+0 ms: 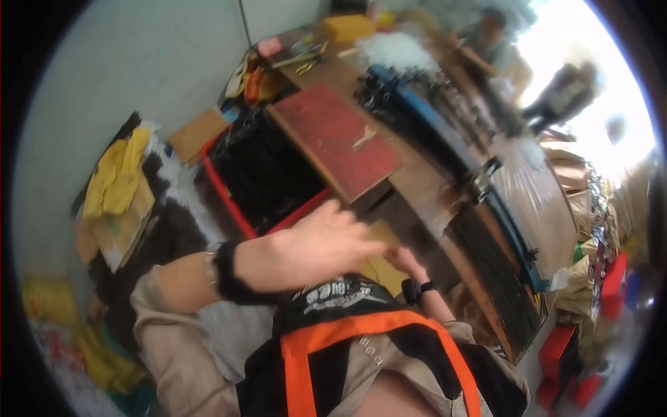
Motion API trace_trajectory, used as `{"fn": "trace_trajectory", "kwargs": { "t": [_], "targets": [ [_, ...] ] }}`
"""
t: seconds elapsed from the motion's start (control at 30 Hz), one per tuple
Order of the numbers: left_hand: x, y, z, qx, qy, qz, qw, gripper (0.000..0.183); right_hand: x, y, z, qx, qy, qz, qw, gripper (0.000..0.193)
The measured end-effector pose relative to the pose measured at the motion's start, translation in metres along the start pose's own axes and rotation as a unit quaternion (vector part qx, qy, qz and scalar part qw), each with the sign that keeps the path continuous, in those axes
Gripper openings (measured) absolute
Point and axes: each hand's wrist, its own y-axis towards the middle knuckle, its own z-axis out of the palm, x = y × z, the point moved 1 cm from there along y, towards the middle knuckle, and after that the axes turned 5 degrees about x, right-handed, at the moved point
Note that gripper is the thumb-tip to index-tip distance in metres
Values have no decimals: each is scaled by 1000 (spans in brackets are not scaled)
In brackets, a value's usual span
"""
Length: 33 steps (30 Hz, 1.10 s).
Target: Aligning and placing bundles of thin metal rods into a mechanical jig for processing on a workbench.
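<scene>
Yellow, flat-looking piece (389,274) between left hand (302,250) and right hand (403,261), just off the near edge of the desk (420,191). Left fingers loosely bent above it, right fingers curled in close at its right side — cannot tell whether pinching it or only touching. Off the desk's left edge, red-topped board (337,135), next to red-rimmed bin (292,217) full of black items (278,170). Along the desk, long blue rail (417,103) — with dark strips (486,260) toward the near right corner.
</scene>
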Motion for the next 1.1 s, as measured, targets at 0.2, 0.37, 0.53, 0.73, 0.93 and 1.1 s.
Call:
{"fn": "trace_trajectory", "kwargs": {
  "t": [0.2, 0.37, 0.53, 0.73, 0.93, 1.1],
  "targets": [
    [79, -6, 155, 72, -185, -247, 948, 49, 18, 44, -7, 145, 41, 13, 988, 34],
    [132, -45, 186, -39, -279, -303, 911, 53, 31, 101, 5, 222, 2, -32, 975, 34],
    [231, -56, 210, -138, -431, -305, 838, 60, 88, 218, -16, 257, 1, -131, 957, 36],
    [379, -81, 155, -132, -396, -248, 874, 55, 227, 327, -18, 128, 60, -117, 983, 35],
    [542, -170, 97, -150, -471, -254, 832, 52, 366, 429, -23, 151, -59, -75, 984, 46],
    [728, -224, 187, -227, -596, -218, 738, 43, 449, 548, 6, 159, 28, -46, 986, 77]
  ]
}}
